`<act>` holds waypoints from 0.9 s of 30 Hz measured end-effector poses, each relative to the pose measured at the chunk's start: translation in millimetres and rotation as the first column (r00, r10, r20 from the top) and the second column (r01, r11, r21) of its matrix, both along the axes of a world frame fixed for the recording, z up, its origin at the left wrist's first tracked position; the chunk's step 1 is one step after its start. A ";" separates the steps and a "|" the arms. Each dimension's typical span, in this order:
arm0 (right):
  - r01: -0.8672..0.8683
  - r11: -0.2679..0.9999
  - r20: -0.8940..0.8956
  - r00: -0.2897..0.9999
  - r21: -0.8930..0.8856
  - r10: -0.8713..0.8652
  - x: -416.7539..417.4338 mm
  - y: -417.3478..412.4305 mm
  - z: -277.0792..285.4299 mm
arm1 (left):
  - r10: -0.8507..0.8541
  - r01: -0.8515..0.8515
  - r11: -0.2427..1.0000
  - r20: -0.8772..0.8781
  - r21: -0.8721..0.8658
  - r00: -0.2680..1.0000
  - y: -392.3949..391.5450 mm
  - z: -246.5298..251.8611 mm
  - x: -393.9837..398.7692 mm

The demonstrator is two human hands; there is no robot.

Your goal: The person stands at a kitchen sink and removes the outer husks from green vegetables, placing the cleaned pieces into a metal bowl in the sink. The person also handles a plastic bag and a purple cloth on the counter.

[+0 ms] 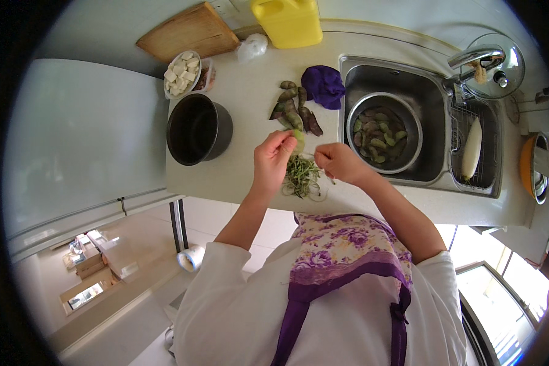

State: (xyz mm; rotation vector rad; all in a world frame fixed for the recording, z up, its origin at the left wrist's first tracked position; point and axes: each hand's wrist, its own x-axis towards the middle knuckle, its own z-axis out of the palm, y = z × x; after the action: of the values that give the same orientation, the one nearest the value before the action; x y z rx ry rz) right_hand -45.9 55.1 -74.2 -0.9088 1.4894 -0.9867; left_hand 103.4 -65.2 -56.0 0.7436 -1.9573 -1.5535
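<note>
Between the thumb and fingers of my left hand point(273, 153) is a flat green bean pod point(299, 141). My right hand point(341, 162) is just right of it, fingers curled in and pinched. A thin pale strand shows by its fingertips; whether they grip it is too fine to tell. Below both hands lies a tangled pile of green bean strings and trimmings point(301, 176) on the pale countertop point(247, 151). Several purple-green bean pods point(294, 107) are heaped beyond the left hand. More pods point(379, 137) sit in a round metal basin point(418, 132) in the sink.
A dark pot point(196, 130) stands left, near a bowl of white cubes point(183, 73). A purple cloth point(323, 87) lies against the steel sink point(434, 155). Behind are a cutting board point(190, 32) and yellow jug point(290, 25). A white radish point(472, 148) rests on the right rack.
</note>
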 end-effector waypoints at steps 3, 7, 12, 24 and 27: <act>-0.099 0.994 -0.420 0.901 0.044 0.108 5.2 16.0 -48.1 | 0.080 -0.058 0.950 -0.061 0.305 0.995 2.7 12.5 -7.1; -0.229 0.967 -0.438 0.862 0.111 0.254 22.0 22.2 -64.8 | 0.047 -0.016 0.916 -0.067 0.402 0.997 16.1 12.4 -26.4; -0.230 0.968 -0.414 0.894 -0.099 0.170 44.5 19.1 -61.1 | -0.219 0.204 0.964 0.074 0.170 0.973 40.7 -11.0 -71.1; -0.379 0.914 -0.683 0.629 0.148 0.371 55.1 -12.3 -30.8 | 0.179 0.301 0.876 0.834 -0.376 0.522 -61.9 -88.5 -17.8; -0.353 0.936 -0.709 0.659 0.002 0.251 58.5 -4.4 -38.0 | 0.355 0.218 0.813 0.758 -0.539 0.548 -49.4 -104.0 -24.0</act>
State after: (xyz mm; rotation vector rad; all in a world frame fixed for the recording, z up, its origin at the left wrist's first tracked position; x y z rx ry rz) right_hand 12.5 50.7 -112.1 -1.7140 1.8103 -0.4934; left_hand 79.5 -114.6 -160.0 1.4287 -2.8147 -0.3634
